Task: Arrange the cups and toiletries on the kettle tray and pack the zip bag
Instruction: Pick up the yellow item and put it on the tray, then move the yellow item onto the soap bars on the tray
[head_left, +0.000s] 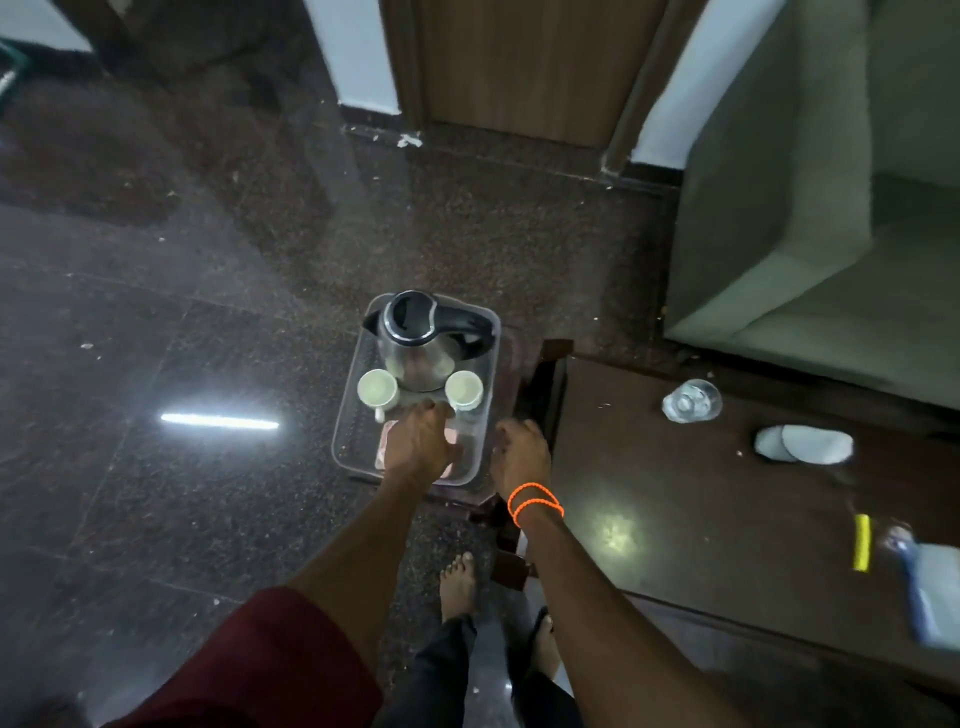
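Head view: one clear plastic rectangular tray (347, 415) holds one steel kettle with black lid (423, 340) at 12 o'clock and two white ceramic cups (376, 388), fragile and best gripped by the handle. Left hand (421, 441) reaches over pink sachets (387, 441); right hand (519, 449) rests at 3 o'clock. Finger spread on either hand cannot be determined.

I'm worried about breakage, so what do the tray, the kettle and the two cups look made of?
Tray: clear plastic, since the floor shows through its walls. Kettle: shiny steel body mirroring the surroundings, with a black, probably plastic, lid and handle. Cups: glossy white, likely ceramic.
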